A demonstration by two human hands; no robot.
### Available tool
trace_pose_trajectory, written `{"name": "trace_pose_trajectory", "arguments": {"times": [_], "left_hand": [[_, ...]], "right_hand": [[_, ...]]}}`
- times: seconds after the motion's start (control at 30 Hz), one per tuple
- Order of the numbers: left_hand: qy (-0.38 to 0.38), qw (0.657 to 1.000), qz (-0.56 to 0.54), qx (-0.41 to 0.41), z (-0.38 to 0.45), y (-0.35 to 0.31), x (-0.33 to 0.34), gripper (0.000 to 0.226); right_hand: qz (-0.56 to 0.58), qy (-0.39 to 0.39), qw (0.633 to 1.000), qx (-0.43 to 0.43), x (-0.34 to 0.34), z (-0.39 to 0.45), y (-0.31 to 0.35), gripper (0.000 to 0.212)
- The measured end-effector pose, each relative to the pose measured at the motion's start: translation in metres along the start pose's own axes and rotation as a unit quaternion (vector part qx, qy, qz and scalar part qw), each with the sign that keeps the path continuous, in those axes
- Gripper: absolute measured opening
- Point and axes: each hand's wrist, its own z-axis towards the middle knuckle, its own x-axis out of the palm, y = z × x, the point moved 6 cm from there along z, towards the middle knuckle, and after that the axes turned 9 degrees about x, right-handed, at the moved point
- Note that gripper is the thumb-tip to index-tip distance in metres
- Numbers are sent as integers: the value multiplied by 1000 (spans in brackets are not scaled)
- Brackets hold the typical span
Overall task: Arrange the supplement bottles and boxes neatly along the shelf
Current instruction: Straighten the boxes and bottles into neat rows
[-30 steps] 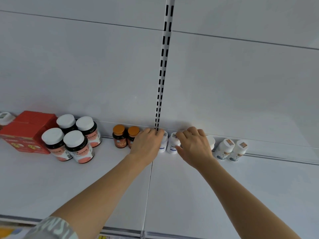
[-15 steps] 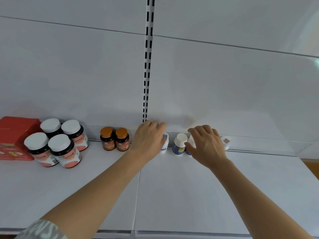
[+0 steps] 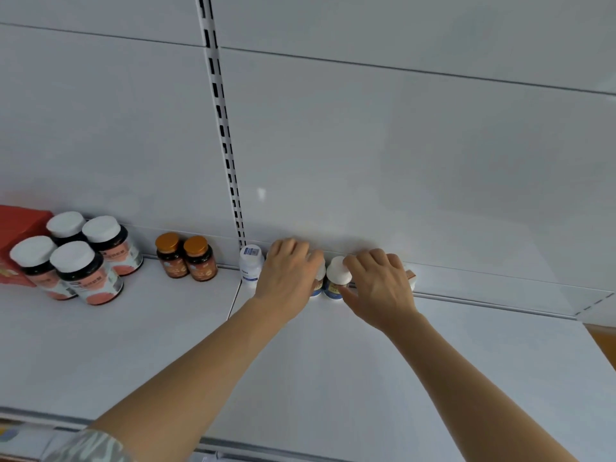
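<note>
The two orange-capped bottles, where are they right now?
In the head view, the two orange-capped bottles stand left of centre by the back panel, between the white-capped dark bottles and a small white bottle.

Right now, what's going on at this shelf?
A person is tidying small white bottles along the back of a white shelf. The left hand covers one bottle, and the right hand holds a white-capped bottle beside it. Another white bottle stands untouched just left of the hands. Further left stand two amber bottles with gold caps, four dark bottles with white caps and a red box.
</note>
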Motion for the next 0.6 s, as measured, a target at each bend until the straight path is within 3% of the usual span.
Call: {"name": "trace_pose_trajectory", "arguments": {"times": [0.6], "left_hand": [[27,998,-50,9,-3,11,16,37]], "right_hand": [[4,16,1000,-9,6,2,1,24]]}}
